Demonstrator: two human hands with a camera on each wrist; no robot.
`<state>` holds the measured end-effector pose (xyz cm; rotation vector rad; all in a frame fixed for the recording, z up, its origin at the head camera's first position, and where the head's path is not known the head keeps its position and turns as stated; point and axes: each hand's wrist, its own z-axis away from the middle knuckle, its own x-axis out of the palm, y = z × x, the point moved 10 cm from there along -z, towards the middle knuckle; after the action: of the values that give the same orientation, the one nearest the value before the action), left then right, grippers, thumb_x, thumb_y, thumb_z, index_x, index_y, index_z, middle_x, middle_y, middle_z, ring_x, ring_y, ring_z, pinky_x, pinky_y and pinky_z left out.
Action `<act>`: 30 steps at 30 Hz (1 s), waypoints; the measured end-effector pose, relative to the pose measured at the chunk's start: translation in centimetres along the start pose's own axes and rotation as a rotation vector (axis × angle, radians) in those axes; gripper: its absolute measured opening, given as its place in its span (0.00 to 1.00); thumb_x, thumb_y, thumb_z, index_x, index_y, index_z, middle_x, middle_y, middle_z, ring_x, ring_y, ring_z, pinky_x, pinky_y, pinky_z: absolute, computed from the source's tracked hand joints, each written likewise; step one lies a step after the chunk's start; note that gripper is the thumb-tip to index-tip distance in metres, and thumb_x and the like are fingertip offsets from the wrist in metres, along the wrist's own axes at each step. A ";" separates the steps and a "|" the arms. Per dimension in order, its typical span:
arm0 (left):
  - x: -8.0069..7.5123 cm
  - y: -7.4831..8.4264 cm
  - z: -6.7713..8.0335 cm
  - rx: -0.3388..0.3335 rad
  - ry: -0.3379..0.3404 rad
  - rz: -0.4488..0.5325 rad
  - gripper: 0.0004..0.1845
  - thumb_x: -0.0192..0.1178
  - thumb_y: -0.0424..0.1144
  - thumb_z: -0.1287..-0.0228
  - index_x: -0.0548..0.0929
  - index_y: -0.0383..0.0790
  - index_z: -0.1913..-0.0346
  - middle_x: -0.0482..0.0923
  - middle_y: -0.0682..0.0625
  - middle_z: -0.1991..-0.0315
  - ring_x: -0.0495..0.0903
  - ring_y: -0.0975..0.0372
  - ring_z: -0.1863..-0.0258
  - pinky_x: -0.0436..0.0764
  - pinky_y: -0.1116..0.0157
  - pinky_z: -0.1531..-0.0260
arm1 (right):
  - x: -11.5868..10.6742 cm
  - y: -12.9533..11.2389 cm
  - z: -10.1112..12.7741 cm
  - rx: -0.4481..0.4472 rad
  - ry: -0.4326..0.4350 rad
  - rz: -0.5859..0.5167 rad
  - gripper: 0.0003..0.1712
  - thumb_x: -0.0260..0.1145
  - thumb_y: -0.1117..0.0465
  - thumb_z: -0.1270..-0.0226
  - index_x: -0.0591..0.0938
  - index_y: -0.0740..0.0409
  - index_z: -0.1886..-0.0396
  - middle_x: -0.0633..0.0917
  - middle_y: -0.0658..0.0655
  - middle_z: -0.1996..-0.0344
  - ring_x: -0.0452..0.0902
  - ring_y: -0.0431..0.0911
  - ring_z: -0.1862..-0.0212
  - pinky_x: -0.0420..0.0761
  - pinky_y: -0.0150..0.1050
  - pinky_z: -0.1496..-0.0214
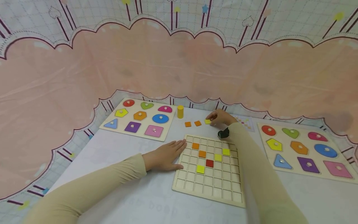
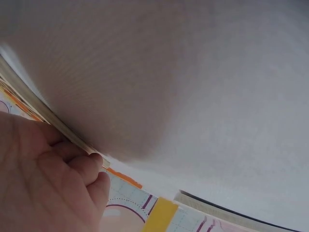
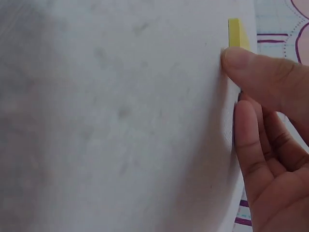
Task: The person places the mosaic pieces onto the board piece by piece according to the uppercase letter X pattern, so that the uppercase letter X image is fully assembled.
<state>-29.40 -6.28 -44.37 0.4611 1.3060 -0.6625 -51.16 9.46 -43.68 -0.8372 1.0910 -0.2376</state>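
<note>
Right hand (image 1: 221, 117) fingertips on yellow tile (image 1: 207, 121) near table (image 1: 126, 174) far edge, grip unclear, left hand (image 1: 165, 155) flat, open, touching left edge of grid board (image 1: 209, 186), two orange tiles (image 1: 192, 123) beside yellow tile.

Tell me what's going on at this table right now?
A person is working on a wooden grid board that already holds six colored tiles. The left hand lies flat against the board's left edge. The right hand reaches beyond the board, its fingers on a loose yellow tile. Two orange tiles lie beside it on the table.
</note>
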 end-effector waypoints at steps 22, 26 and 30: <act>0.2 0.0 0.0 -0.005 -0.011 -0.002 0.48 0.43 0.67 0.37 0.46 0.37 0.26 0.42 0.46 0.24 0.45 0.56 0.24 0.51 0.59 0.26 | 0.2 -2.2 3.3 -0.138 -0.026 -0.012 0.17 0.72 0.67 0.48 0.83 0.67 0.57 0.84 0.59 0.65 0.75 0.41 0.66 0.76 0.30 0.61; 0.2 0.0 0.0 0.000 0.003 0.000 0.47 0.43 0.67 0.36 0.47 0.37 0.26 0.43 0.45 0.24 0.46 0.56 0.24 0.51 0.59 0.26 | 0.2 -2.9 4.7 -0.158 -0.037 -0.028 0.16 0.73 0.67 0.50 0.83 0.67 0.59 0.83 0.56 0.69 0.75 0.42 0.67 0.77 0.29 0.63; 0.4 -0.2 -0.1 -0.002 0.006 0.007 0.47 0.43 0.66 0.35 0.46 0.37 0.26 0.42 0.45 0.24 0.45 0.56 0.24 0.50 0.59 0.26 | 0.3 -3.8 6.1 -0.189 -0.040 -0.019 0.15 0.74 0.67 0.51 0.83 0.65 0.62 0.81 0.54 0.71 0.73 0.43 0.68 0.77 0.29 0.64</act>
<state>-29.51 -6.41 -44.74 0.4666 1.3104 -0.6545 -44.95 9.60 -40.00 -1.0170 1.0794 -0.1348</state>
